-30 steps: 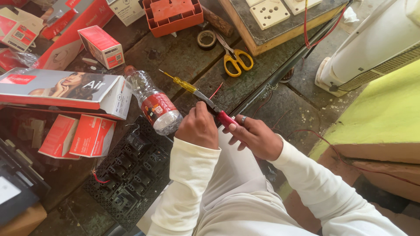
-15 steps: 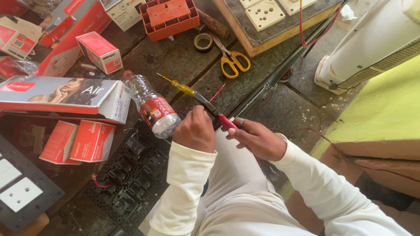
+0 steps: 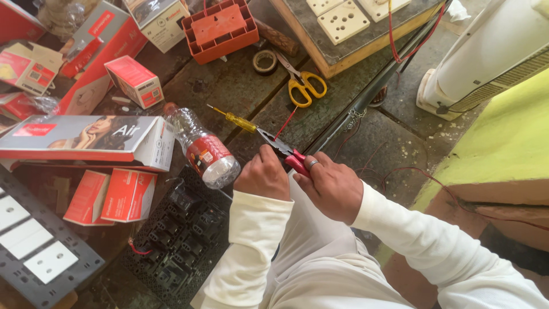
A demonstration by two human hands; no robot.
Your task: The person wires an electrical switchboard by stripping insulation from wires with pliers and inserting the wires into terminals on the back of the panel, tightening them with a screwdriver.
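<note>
- two hands meet over the lap: right hand (image 3: 330, 186) wraps the red-handled pliers (image 3: 284, 151).
- left hand (image 3: 264, 174) is closed just beside them; what it holds is hidden.
- pliers' nose bites a thin red wire (image 3: 285, 124), near a plastic bottle (image 3: 201, 147).
</note>
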